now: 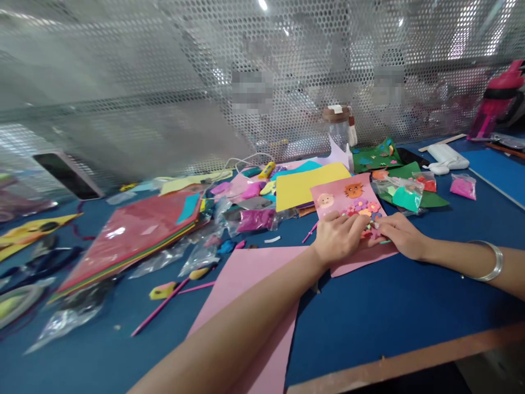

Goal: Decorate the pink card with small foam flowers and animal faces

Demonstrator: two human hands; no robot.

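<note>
A pink card (348, 203) lies on the blue table (389, 306), decorated with a cat face, a round face and several small foam flowers. My left hand (338, 236) rests on its lower edge, fingers curled down onto the card. My right hand (402, 234) lies beside it on the card's lower right, fingers pressed together at the flowers; what they pinch is too small to name. A silver bangle (490, 261) circles my right wrist. My left forearm crosses a large pink sheet (254, 290).
A yellow sheet (305, 185) and a stack of coloured sheets (135, 232) lie left of the card. Small plastic bags (404, 194) of pieces, a green sheet (375, 156), a jar (338, 126), a pink bottle (494, 101) and a phone (68, 175) stand near the mesh wall.
</note>
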